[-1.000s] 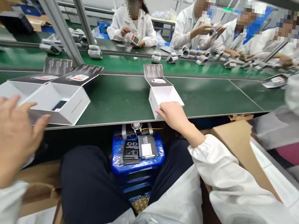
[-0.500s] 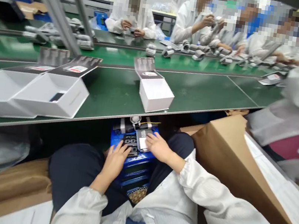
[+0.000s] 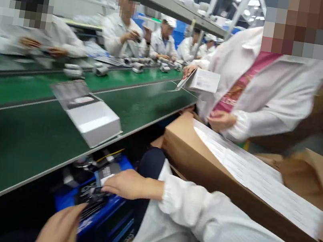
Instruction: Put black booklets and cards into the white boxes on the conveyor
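My right hand [image 3: 127,184] sits low in the centre of the frame, below the desk [image 3: 24,145] edge, its fingers stretched flat over a small pack [image 3: 104,171] with a white label that lies on top of the blue bin [image 3: 106,206]. The fingertips touch the pack, but the blur keeps me from telling whether that grip has closed on it or only rests there. My left hand [image 3: 58,231] shows at the bottom edge, lower left of centre, fingers bunched against the near end of the dark packs [image 3: 90,199] stacked in the same bin; I cannot tell whether that grip has hold of one, since motion blur smears the fingertips. The bin stands under the desk, between my knees, at lower centre. On the desk just above it, left of centre, an open white box [image 3: 94,121] stands near the edge with its lid [image 3: 70,91] hinged back towards the upper left. At the right a brown carton [image 3: 192,158] topped with white sheets [image 3: 251,171] runs diagonally beside my right sleeve [image 3: 223,235]. A co-worker [image 3: 264,83] in a white coat stands at upper right holding a white box [image 3: 202,80] over the desk. More people in white coats sit along the far side of the desk across the upper left.
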Tool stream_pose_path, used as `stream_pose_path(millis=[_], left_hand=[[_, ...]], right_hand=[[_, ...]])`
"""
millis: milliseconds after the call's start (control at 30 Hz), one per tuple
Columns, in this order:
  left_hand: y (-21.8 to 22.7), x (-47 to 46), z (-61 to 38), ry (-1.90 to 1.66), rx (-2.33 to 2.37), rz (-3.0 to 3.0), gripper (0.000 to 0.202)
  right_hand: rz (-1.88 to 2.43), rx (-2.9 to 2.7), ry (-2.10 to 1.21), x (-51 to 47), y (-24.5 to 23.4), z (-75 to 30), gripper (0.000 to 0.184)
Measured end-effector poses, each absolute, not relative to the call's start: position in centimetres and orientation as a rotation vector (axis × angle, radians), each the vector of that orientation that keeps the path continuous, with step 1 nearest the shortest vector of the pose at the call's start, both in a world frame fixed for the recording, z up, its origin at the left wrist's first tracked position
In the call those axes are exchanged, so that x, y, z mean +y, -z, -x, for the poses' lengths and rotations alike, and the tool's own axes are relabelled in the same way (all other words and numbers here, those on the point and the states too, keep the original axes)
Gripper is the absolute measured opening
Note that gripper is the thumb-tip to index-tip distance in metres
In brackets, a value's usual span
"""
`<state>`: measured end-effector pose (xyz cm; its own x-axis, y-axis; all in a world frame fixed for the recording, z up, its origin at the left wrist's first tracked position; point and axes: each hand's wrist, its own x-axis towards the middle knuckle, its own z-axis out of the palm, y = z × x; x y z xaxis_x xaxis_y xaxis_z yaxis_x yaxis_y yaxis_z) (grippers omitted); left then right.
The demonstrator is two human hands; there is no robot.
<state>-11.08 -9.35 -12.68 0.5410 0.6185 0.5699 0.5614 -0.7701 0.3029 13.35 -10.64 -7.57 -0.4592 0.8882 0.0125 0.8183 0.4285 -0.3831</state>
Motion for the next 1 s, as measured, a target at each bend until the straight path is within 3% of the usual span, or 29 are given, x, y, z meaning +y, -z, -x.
stream_pose_path(millis=[133,267,367,533,700,767,900,1000], left_hand=[[6.2,-11.0,6.4,-1.409,1.061,-2.506,0.017],[1.0,-9.1,4.5,-1.774,1.157,-2.189,0.043],[-0.7,-6.9,4.1,-1.844,1.120,-2.344,0.050],[0.0,-2.5,1.4,-1.517,0.972,-2.906,0.048],[1.0,1.1,-1.4,-1.152,1.089,-3.214,0.039],[0.8,1.8,-0.4,-0.962,1.213,-3.276,0.032],[-0.4,1.4,6.8,-0.580,1.421,-3.304,0.036],[-1.5,0.2,15.1,-0.385,1.585,-3.246,0.040]], right_hand=[[1.208,-2.309,-0.263,-14.1,2.6,-14.3,0.024],[1.002,-2.020,0.151,-9.0,-1.9,-16.3,0.027],[1.117,-2.068,0.252,-3.0,-3.2,-17.9,0.027],[1.352,-2.239,0.251,2.6,-1.9,-25.4,0.042],[2.225,-1.742,0.397,4.0,-2.4,-37.2,0.048],[2.386,-1.749,0.352,4.2,-2.4,-40.4,0.042],[2.104,-2.097,0.303,5.0,-0.3,-40.9,0.022],[1.798,-2.344,0.228,4.8,0.9,-36.2,0.025]])
